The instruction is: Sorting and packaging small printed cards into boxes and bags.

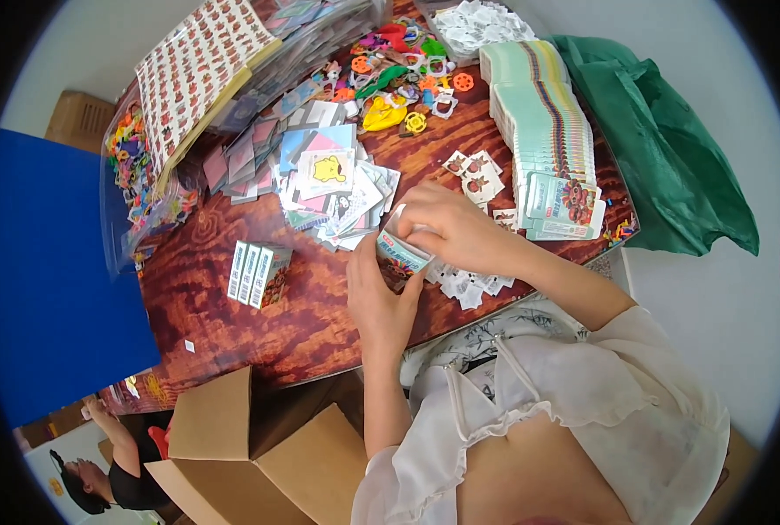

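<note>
Near the table's front edge, my left hand (378, 296) grips a small teal printed carton (400, 256) from the side, thumb and fingers around it. At the carton's upper end is my right hand (442, 223), its fingers curled in at the opening. What those fingertips hold, if anything, is hidden. Just beyond the hands spreads a loose pile of printed cards (327, 168). Small white packets (469, 287) lie under my right wrist, and cut paper pieces with brown figures (477, 179) lie past it. Three closed cartons (259, 274) stand side by side to the left.
A long row of flat cartons (539, 122) runs along the right, beside a green bag (661, 149). Colourful small plastic toys (399, 83) and a tub of white packets (482, 26) sit at the back. An open cardboard box (210, 420) stands front left; another person (114, 464) is beyond it.
</note>
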`<move>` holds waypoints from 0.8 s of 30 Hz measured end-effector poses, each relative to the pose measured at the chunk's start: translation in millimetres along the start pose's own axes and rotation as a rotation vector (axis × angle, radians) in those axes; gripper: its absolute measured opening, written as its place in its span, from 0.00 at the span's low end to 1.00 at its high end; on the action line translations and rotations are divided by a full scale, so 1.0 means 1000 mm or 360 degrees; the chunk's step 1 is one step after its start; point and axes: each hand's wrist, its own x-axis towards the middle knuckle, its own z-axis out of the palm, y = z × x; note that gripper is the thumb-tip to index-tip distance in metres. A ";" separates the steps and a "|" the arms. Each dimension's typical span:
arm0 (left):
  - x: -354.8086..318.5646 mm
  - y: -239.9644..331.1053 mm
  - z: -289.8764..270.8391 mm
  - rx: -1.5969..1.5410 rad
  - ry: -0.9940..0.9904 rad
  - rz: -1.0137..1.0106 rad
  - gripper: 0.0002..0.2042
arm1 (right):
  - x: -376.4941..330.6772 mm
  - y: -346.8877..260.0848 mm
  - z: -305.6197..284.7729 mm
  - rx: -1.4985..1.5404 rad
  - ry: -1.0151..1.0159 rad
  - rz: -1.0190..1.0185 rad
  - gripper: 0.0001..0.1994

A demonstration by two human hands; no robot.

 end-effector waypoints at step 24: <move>0.049 0.061 -0.074 0.1482 -0.0643 0.0577 0.13 | -0.012 0.020 0.072 0.2298 -0.0078 0.0658 0.26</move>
